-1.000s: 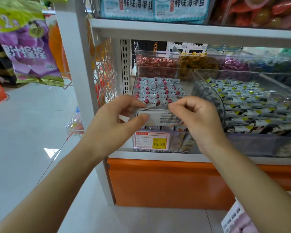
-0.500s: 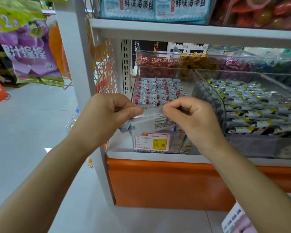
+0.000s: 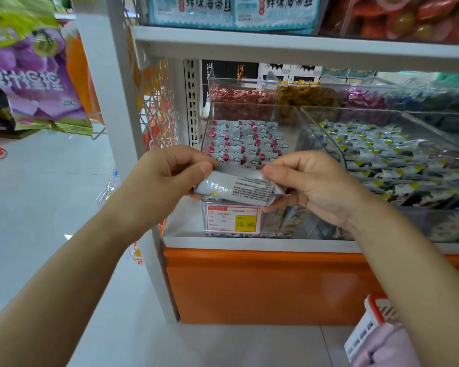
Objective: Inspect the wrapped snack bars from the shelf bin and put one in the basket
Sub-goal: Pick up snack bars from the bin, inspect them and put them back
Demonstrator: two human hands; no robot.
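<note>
- Off the shelf's left end I see a purple snack bag (image 3: 37,83) hanging, well apart from both hands.
- My left grip (image 3: 164,186) is clenched on the left end of the snack bar (image 3: 236,188), with the thumb on top and the fingers curled underneath.
- The snack bar is held roughly level in the air between the two grips, just in front of the shelf's front edge near its left corner. Its pale, printed side faces me.
- Behind it, the clear shelf bin (image 3: 292,123) stands at the shelf's left end, holding rows of red-and-white wrapped bars (image 3: 244,144). A price tag (image 3: 232,219) on its front reads 15.80.
- My right grip (image 3: 310,186) pinches the bar's right end, thumb against forefinger.
- Just beside the shelf bin, to its right, a second bin (image 3: 326,120) holds dark wrappers with yellow marks.
- The basket (image 3: 361,335), with a white slatted wall and a red rim, shows under my right forearm, lower than the shelf's orange base (image 3: 263,287).
</note>
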